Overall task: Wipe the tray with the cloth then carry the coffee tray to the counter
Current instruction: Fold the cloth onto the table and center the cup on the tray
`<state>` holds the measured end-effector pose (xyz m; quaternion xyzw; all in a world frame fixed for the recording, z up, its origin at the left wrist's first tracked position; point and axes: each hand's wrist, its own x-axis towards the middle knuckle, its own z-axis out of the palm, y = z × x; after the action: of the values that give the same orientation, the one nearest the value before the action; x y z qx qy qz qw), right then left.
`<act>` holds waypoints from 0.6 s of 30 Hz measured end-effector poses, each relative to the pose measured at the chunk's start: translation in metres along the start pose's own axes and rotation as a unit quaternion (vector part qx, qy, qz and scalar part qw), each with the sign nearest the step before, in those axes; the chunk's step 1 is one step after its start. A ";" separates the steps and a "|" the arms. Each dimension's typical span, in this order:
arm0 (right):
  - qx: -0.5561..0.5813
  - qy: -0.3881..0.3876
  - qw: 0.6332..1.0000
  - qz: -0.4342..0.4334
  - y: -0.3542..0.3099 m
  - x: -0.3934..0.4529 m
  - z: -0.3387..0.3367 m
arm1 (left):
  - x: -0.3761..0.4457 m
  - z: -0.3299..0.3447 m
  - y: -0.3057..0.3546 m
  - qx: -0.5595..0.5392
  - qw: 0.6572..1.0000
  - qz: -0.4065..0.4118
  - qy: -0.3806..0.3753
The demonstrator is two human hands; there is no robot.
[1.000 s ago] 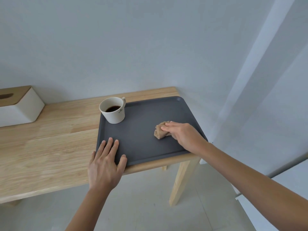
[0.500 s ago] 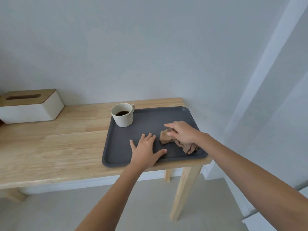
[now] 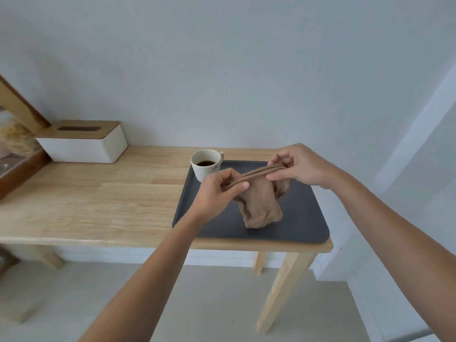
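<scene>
A dark grey tray [image 3: 303, 218] lies on the right end of a light wooden table [image 3: 98, 201]. At the tray's far left corner stands a white cup [image 3: 206, 164] with black coffee in it. Both hands hold a tan cloth [image 3: 261, 206] above the tray. My left hand [image 3: 217, 191] pinches one end of its folded top edge and my right hand [image 3: 298, 166] pinches the other end. The edge is stretched between them. The rest of the cloth hangs down, its lower end at the tray's surface.
A white tissue box [image 3: 84, 141] with a wooden lid sits at the back left of the table. A wood-framed picture [image 3: 17, 144] leans at the far left edge. The wall runs right behind the table. Pale floor lies below.
My left hand left the tray and took hold of the cloth. Both hands lifted the cloth off the tray and stretched it out. The view pulled back and up.
</scene>
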<state>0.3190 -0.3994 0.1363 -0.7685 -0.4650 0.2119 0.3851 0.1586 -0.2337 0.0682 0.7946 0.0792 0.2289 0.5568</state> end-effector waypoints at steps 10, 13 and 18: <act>0.111 -0.007 0.988 -0.108 -0.080 0.058 0.069 | -0.023 -0.155 0.054 0.135 0.989 0.012 0.052; 0.171 -0.020 0.981 -0.094 -0.098 0.077 0.104 | -0.034 -0.197 0.053 0.112 0.991 -0.031 0.064; 0.212 0.008 0.977 -0.015 -0.104 0.118 0.164 | -0.023 -0.248 0.016 0.129 0.978 -0.118 0.116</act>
<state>0.2062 -0.2030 0.1215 -0.6643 -0.4176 0.2935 0.5459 0.0243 -0.0378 0.1451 0.8125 0.2657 0.2399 0.4601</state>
